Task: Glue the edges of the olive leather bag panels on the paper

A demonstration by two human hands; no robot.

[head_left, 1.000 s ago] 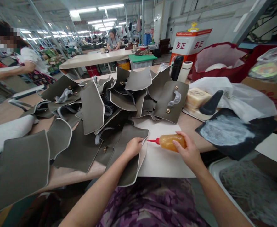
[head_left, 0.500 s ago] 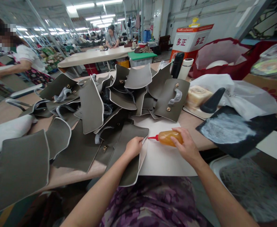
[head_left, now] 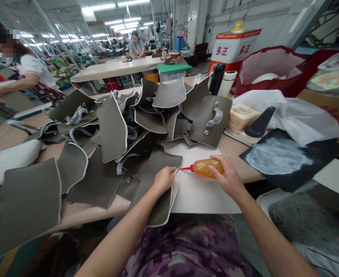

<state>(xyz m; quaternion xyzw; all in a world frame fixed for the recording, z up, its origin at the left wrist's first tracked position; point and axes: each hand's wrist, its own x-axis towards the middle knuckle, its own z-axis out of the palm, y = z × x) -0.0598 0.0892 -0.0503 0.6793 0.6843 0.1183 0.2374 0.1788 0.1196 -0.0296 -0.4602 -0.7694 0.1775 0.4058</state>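
Note:
My right hand [head_left: 229, 177] is closed around an amber squeeze bottle [head_left: 206, 168] lying sideways, its red nozzle pointing left at the edge of a grey leather piece [head_left: 155, 192]. My left hand [head_left: 163, 179] pinches that piece's upper right edge, lifting it off the white board [head_left: 198, 192] that lies on the table in front of me. The nozzle tip is right beside my left fingers.
A heap of grey leather pieces [head_left: 114, 127] with white edges covers the table's left and middle. A black sheet smeared white [head_left: 285, 157], a black cone [head_left: 260, 123], plastic bags [head_left: 299, 115], two flasks [head_left: 220, 82] and a red bag [head_left: 270, 69] stand right. Other people work behind at left.
My right hand and the bottle have shifted slightly left and up towards the leather edge. My left hand has stayed on the piece.

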